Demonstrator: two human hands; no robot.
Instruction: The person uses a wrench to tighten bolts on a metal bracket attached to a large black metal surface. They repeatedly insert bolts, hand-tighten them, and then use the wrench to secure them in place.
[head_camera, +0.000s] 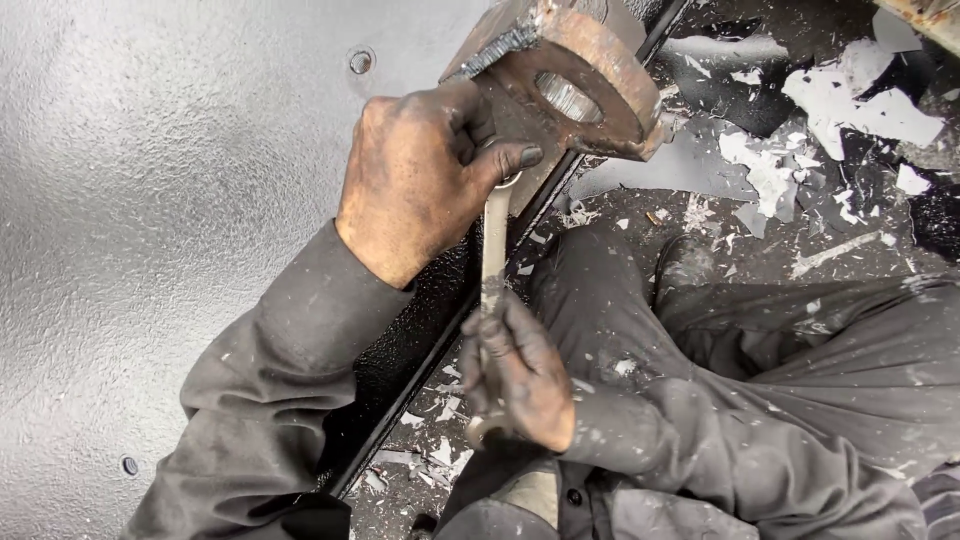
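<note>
Left hand (420, 185) fingers clamped on wrench (494, 250) head under rusty bracket (570, 75), right hand (515, 370) fingers gripping wrench handle below bracket

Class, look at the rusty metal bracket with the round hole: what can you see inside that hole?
Inside the hole of the rusty bracket a shiny curved metal surface shows. What the wrench grips is covered by the left hand; the right hand holds its handle.

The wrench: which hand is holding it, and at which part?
The right hand grips the wrench around its lower handle; the left hand steadies its upper end.
</note>
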